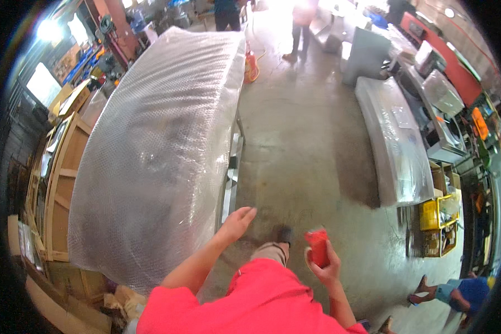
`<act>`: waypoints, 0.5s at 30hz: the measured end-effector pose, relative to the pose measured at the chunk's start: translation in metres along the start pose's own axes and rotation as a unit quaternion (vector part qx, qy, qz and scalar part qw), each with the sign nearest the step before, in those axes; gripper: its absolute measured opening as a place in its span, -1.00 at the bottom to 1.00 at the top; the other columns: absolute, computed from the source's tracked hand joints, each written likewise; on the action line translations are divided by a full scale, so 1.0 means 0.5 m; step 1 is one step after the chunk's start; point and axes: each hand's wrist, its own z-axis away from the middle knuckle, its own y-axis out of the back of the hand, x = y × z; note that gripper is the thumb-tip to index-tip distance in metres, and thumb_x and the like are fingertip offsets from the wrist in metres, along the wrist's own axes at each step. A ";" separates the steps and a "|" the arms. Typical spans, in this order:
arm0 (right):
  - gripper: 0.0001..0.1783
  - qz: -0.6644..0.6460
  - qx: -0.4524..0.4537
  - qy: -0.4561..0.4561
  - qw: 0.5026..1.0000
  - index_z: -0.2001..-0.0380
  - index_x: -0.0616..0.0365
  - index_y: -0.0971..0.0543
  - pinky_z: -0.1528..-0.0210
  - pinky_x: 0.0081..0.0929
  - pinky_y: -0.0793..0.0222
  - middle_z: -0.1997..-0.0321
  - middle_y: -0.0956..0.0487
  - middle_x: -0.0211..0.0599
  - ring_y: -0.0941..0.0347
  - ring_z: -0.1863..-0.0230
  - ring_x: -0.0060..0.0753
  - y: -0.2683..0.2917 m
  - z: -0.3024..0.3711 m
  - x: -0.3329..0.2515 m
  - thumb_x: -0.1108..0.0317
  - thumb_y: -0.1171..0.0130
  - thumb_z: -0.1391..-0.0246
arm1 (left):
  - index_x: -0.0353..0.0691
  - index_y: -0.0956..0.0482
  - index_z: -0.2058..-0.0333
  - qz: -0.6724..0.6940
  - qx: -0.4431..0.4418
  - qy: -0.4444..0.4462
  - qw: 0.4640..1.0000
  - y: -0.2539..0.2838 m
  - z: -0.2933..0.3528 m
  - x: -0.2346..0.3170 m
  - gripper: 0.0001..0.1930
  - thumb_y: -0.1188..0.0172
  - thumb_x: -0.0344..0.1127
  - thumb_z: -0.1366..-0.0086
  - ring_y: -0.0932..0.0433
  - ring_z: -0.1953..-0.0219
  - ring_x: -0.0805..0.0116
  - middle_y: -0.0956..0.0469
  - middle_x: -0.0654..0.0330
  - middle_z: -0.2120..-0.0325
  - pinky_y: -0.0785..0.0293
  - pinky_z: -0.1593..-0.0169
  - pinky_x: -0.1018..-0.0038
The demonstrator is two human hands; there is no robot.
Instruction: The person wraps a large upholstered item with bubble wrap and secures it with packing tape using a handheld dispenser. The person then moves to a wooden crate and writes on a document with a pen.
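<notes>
My right hand (328, 267) is closed around a small red block-like object (319, 247), whose exact kind I cannot make out. It is held above the concrete floor, to the right of my red shirt. Empty, with its fingers loosely extended, my left hand (238, 224) is in front of me beside the long bubble-wrapped item (150, 150). The clear wrap covers that item's top and sides; metal parts show low along its right edge. I cannot tell whether my left hand touches the wrap.
A second wrapped item (395, 142) lies to the right, with yellow crates (437, 214) nearby. A wooden frame (61, 189) stands left. Another person (456, 295) is low at the lower right; two people stand at the far end, near a red cylinder (250, 67).
</notes>
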 end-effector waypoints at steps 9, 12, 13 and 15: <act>0.09 0.014 -0.371 0.217 0.903 -0.38 -0.17 -0.33 0.35 -0.19 -0.46 0.35 -0.44 -0.21 -0.48 0.38 -0.07 -0.086 -0.425 -0.022 0.07 -0.51 0.36 | -0.28 -0.48 -0.14 0.353 -0.089 0.170 0.916 -0.006 -0.113 0.108 -0.47 0.05 0.08 -0.50 -0.64 0.04 0.28 -0.63 0.14 0.03 -0.56 -0.03 0.17; 0.10 -0.027 -0.406 0.267 0.874 -0.39 -0.16 -0.31 0.37 -0.19 -0.45 0.36 -0.43 -0.20 -0.48 0.38 -0.08 -0.124 -0.530 0.003 0.06 -0.50 0.35 | -0.29 -0.52 -0.07 0.457 -0.014 0.177 0.871 0.022 -0.135 0.107 -0.55 -0.01 -0.01 -0.50 -0.65 0.11 0.32 -0.65 0.16 0.09 -0.60 0.02 0.19; 0.10 -0.040 -0.418 0.279 0.863 -0.39 -0.16 -0.30 0.37 -0.18 -0.44 0.36 -0.43 -0.20 -0.48 0.38 -0.07 -0.136 -0.564 0.012 0.07 -0.50 0.35 | -0.29 -0.55 -0.02 0.471 0.006 0.165 0.866 0.030 -0.143 0.108 -0.58 -0.05 -0.03 -0.48 -0.66 0.15 0.34 -0.66 0.19 0.14 -0.62 0.05 0.21; 0.11 -0.054 -0.451 0.306 0.836 -0.40 -0.15 -0.29 0.37 -0.16 -0.43 0.36 -0.43 -0.20 -0.48 0.38 -0.07 -0.160 -0.628 0.028 0.09 -0.49 0.34 | -0.29 -0.59 0.04 0.469 0.052 0.153 0.868 0.039 -0.161 0.114 -0.63 -0.11 -0.07 -0.46 -0.67 0.23 0.36 -0.68 0.22 0.21 -0.65 0.10 0.24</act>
